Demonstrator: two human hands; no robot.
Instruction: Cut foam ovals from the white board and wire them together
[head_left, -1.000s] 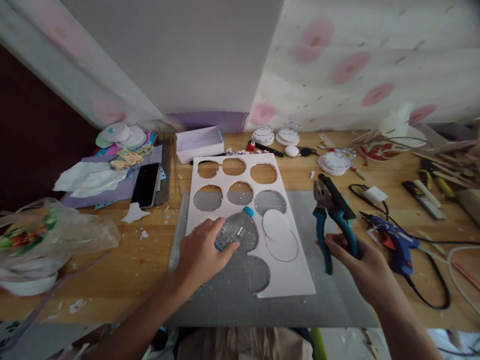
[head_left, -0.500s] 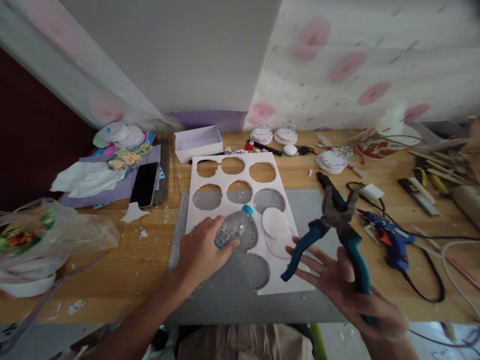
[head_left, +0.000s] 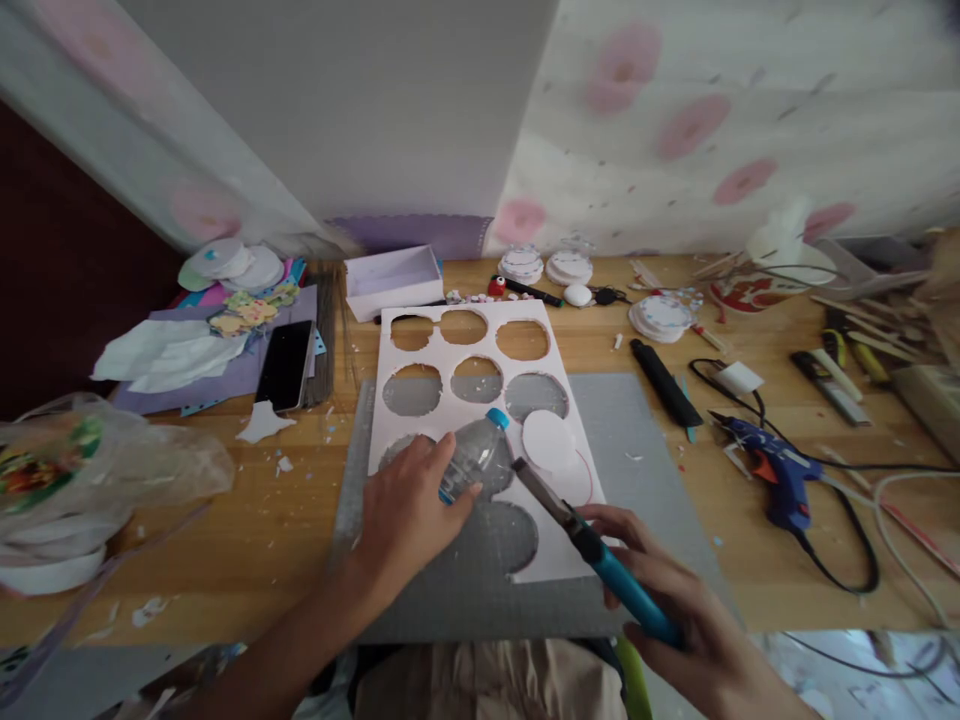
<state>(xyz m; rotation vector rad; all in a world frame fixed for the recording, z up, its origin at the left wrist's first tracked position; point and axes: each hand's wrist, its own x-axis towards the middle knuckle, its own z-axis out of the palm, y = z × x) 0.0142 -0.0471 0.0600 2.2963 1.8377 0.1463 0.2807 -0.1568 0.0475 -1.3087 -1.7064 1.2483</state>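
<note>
My left hand (head_left: pixel 411 500) is closed around a clear plastic bottle (head_left: pixel 484 455) with a blue cap, which lies tilted over the white board. In my right hand (head_left: pixel 675 590) is a pair of pliers (head_left: pixel 622 580) with teal handles, seen edge-on. Their jaw tip points at the bottle from the right, close to its cap end; whether they touch I cannot tell. Under both hands lies the white foam board (head_left: pixel 499 352), cut through with several round holes. A white disc (head_left: pixel 549 440) rests on it beside the bottle cap, near a red drawn curve.
The board lies on a grey cutting mat (head_left: pixel 637 450). To the right are a blue glue gun (head_left: pixel 776 465) with its cord, a black knife-like tool (head_left: pixel 664 383) and a utility knife (head_left: pixel 832 385). A phone (head_left: pixel 285 365), papers and a plastic bag (head_left: pixel 150 450) occupy the left. A white box (head_left: pixel 395 285) stands behind.
The pliers have swung down and left toward the bottle, turning from jaws-up and spread to edge-on. My right fingers have closed around the handles. My left hand keeps the bottle in nearly the same place.
</note>
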